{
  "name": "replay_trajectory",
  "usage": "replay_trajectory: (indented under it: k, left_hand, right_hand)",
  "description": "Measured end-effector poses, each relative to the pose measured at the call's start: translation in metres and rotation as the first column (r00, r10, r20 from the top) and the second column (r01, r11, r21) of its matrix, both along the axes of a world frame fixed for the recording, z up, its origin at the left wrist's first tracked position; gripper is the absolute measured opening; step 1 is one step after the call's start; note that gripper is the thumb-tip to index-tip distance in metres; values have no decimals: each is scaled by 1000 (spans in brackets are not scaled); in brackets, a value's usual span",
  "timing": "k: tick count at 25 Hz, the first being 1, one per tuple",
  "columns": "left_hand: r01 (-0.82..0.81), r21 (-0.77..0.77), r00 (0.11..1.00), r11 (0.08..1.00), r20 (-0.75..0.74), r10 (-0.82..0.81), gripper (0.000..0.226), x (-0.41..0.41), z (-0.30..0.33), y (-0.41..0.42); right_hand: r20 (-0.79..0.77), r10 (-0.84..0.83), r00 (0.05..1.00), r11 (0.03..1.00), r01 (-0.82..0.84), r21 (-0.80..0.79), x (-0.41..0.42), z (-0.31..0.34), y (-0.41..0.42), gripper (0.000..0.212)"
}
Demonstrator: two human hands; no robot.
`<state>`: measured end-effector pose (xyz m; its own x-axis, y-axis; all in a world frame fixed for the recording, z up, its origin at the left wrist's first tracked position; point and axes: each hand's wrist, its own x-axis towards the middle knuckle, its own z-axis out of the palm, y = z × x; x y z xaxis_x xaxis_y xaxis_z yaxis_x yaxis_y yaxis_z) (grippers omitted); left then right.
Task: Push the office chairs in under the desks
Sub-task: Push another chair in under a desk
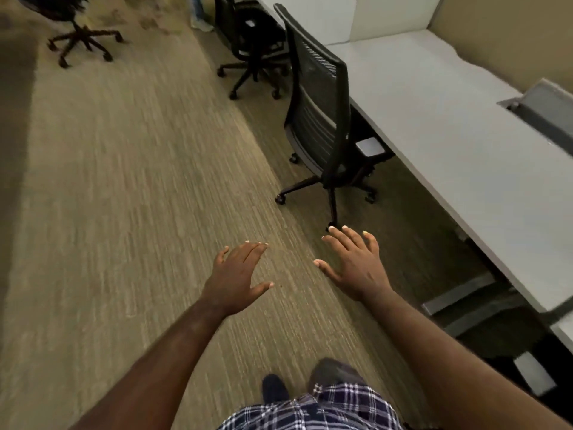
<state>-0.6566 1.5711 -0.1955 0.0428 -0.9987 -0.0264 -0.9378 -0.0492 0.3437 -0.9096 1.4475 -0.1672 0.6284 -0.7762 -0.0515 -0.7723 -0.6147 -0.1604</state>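
Observation:
A black mesh-backed office chair (319,97) stands at the long grey desk (449,125), its seat partly under the desk edge and its wheeled base out on the carpet. A second black chair (254,38) sits farther along the same desk. A third chair (77,29) stands apart on the open carpet at the top left. My left hand (237,274) and my right hand (353,262) are stretched forward over the carpet, palms down, fingers spread, holding nothing. Both are short of the nearest chair.
Grey desk legs and crossbars (465,293) run under the desk at the right. A raised grey panel (545,103) sits on the desk top. Beige partition walls (502,26) stand behind the desk. Striped carpet (139,181) spreads to the left.

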Motion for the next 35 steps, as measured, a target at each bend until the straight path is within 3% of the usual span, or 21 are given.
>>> replay_trajectory:
  k: [9, 18, 26, 35]
  left_hand:
    - [-254, 16, 966, 967, 59, 252, 85, 164, -6, -106]
    - [-464, -45, 884, 885, 39, 466, 90, 303, 18, -261]
    - [-485, -78, 874, 871, -2, 486, 88, 465, 5, -387]
    - [-495, -65, 869, 867, -18, 495, 89, 677, 13, -520]
  right_hand:
    - [68, 194, 979, 979, -198, 48, 177, -22, -169, 73]
    - [121, 271, 955, 960, -277, 33, 334, 11, -360, 84]
    - [39, 349, 936, 936, -350, 34, 498, 3, -493, 70]
    - [20, 239, 971, 969, -239, 67, 701, 4, -626, 69]
